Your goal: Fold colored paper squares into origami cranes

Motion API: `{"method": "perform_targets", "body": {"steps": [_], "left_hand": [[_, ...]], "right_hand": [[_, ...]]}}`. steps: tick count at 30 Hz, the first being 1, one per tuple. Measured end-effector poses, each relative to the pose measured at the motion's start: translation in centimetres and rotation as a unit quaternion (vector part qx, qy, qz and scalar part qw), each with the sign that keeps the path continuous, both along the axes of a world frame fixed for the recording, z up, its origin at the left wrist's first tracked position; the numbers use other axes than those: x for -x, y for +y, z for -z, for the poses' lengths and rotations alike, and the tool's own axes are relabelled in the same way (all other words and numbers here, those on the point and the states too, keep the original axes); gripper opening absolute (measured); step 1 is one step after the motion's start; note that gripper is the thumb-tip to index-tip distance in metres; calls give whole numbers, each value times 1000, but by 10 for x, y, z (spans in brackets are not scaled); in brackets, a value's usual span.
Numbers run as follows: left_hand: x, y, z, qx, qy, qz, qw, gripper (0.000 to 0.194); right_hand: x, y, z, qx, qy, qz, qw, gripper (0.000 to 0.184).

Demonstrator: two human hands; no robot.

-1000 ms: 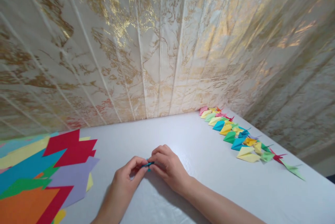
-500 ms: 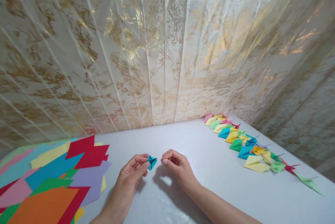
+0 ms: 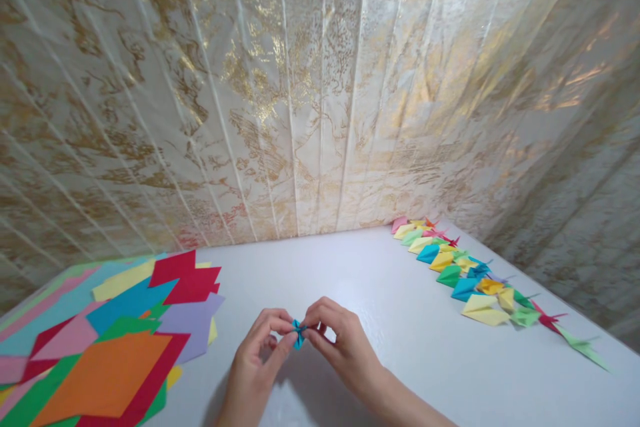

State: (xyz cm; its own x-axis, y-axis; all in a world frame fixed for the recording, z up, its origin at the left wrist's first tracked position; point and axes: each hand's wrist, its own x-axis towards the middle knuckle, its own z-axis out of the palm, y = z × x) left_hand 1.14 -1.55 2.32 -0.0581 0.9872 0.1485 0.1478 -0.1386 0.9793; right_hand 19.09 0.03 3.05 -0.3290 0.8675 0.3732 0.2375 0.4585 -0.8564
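Between my two hands is a small folded piece of blue paper (image 3: 299,334), its creased faces partly covered by fingertips. My left hand (image 3: 267,340) pinches its left side between thumb and forefinger. On the opposite side, my right hand (image 3: 333,330) grips it with thumb and fingers pressed together. Both hands are held just above the white table (image 3: 370,280), close to each other. The exact shape of the folds is too small to make out.
Loose sheets of coloured paper, with an orange sheet (image 3: 107,374) on top, spread over the table's left side. Along the right edge runs a row of folded paper cranes (image 3: 483,310) in several colours. A gold-patterned curtain (image 3: 300,114) hangs behind the table.
My right hand has moved left and closed on the blue paper, where before there was a gap. The paper has turned in my fingers. The view has shifted slightly.
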Motion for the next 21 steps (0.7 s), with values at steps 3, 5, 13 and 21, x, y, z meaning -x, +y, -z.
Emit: {"method": "perform_targets", "body": {"steps": [3, 5, 13, 21], "left_hand": [[4, -7, -2, -26, 49, 0, 998, 21], [5, -11, -4, -20, 29, 1, 999, 24], [1, -14, 2, 39, -122, -38, 991, 33], [-6, -18, 9, 64, -67, -25, 995, 41]], "right_hand": [[-1, -3, 7, 20, 6, 5, 1000, 12], [1, -4, 9, 53, 40, 15, 998, 12], [14, -9, 21, 161, 139, 36, 976, 18], [13, -1, 32, 157, 253, 81, 951, 24]]}}
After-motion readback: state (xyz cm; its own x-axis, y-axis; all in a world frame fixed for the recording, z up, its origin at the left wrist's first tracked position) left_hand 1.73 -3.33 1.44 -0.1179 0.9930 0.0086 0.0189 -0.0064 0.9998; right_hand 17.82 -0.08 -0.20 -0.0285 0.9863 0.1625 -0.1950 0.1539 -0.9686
